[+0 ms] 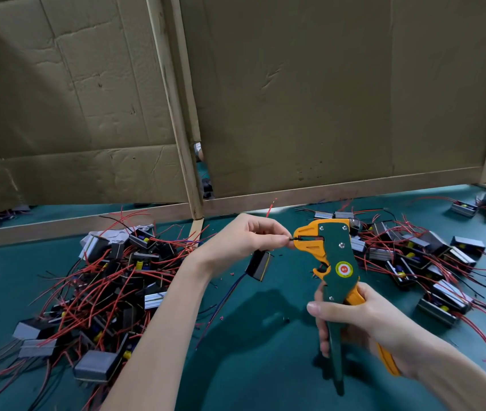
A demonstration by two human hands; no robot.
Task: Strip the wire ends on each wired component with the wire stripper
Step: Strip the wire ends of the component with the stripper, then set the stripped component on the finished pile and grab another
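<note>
The black wire end (295,238) sits in the yellow mouth of the wire stripper (335,262), held above the desk (265,366), and its component (259,266) dangles just below the left hand (244,238). That hanging weight could swing and drag the wire askew or out of the mouth as the handles close, giving a strip that is too short or cut strands. A loose pinch could also let the tool pull the wire free. The left hand pinches the wire right at the mouth, wrist raised. The right hand (363,321) wraps the handles, tool upright. Heaps of red-wired parts (111,280) lie on either side.
</note>
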